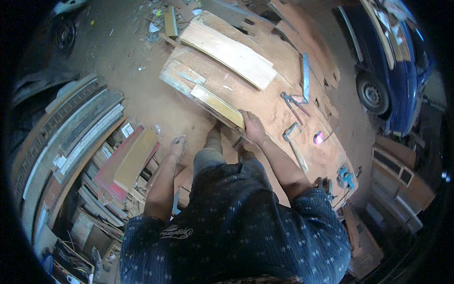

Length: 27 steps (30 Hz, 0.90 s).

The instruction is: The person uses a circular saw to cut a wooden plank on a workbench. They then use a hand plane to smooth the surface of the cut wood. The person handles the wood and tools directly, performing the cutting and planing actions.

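My right hand (253, 128) grips the near end of a narrow wooden board (218, 105) with a grooved edge. The board lies along the left edge of the workbench (276, 111). My left hand (177, 146) hangs beside the bench with its fingers curled; anything inside them is too small to make out. Farther up the bench lie wide pale planks (229, 54). To the right of my right hand are pincers (295, 105), a metal square (305, 78) and a hammer (296, 146) with a wooden handle.
A glowing pink round object (318, 137) and a blue tool (346, 177) sit along the bench's right side. Stacked timber (71, 137) and loose boards (130, 163) fill the left. A blue vehicle (395, 75) stands at the right. Scraps (156, 21) litter the far floor.
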{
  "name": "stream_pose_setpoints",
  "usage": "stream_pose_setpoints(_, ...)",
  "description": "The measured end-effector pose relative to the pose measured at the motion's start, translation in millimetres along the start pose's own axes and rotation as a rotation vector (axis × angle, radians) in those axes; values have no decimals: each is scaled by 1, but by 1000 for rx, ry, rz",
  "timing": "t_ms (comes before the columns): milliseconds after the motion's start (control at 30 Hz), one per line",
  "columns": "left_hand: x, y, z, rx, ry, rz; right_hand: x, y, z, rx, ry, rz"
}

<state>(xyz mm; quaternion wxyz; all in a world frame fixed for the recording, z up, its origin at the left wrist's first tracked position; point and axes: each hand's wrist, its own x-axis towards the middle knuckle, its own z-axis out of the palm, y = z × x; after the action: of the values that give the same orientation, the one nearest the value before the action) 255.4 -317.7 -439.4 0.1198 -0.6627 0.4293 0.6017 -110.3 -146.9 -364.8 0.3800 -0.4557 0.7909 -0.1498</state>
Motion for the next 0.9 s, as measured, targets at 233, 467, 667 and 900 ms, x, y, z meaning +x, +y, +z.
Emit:
stream_pose_setpoints(233, 23, 1, 23, 7, -103, 65, -98, 35, -1, -31, 287, 217)
stream_pose_setpoints(467, -35, -2, 81, 180, -58, 159, -284, 178, 35, 22, 583, 516)
stream_pose_setpoints(667, -83, -12, 180, 297, -90, 354, -449, 321, 23, -391, 49, 1035)
stream_pose_setpoints(900, -173, 33, 373, 781, -351, 1270, -477, 432, 2, -269, -284, 854)
